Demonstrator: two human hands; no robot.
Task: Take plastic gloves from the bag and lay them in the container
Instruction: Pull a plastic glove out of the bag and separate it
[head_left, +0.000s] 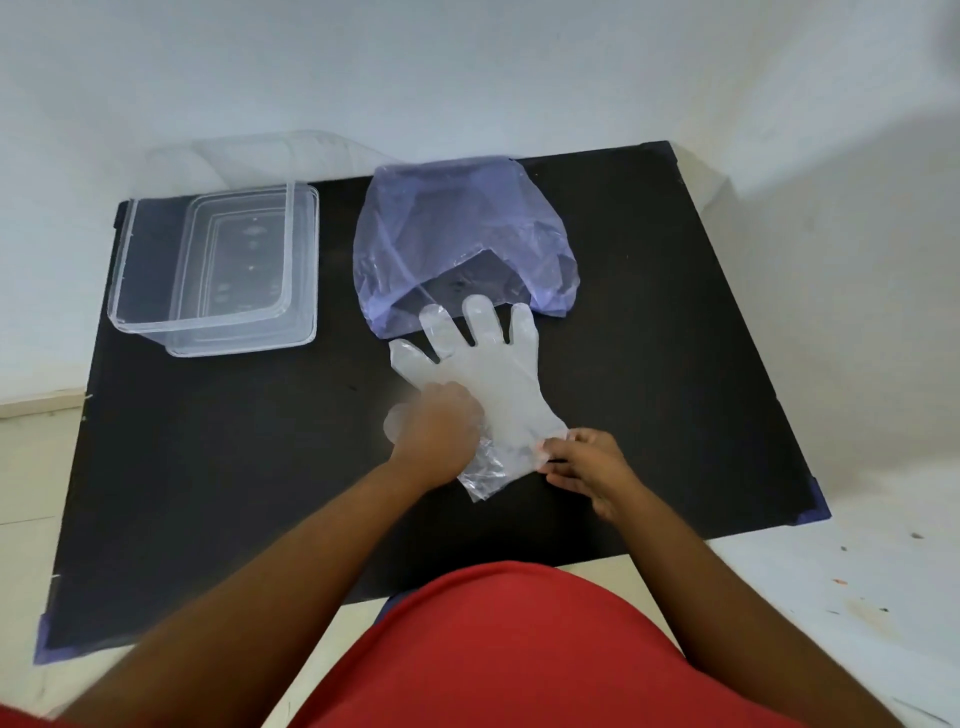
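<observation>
Clear, thin plastic glove (488, 379) lay flat just before the bluish plastic bag (457, 228), fingers pointing into it. The left hand (439, 434) pressed its palm; the right hand (587, 462) pinched its cuff. The transparent rectangular container (156, 322) sat left of the bag, nearer the left hand.

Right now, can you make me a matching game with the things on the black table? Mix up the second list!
Things:
1. glove
2. bag
3. container
4. right hand

Descriptions:
A. bluish, see-through, mouth open toward the person
B. clear, nothing inside, far left on the mat
C. flat on the mat, fingers pointing at the bag
D. pinching the glove's cuff edge

Pairs: 1-C, 2-A, 3-B, 4-D
</observation>
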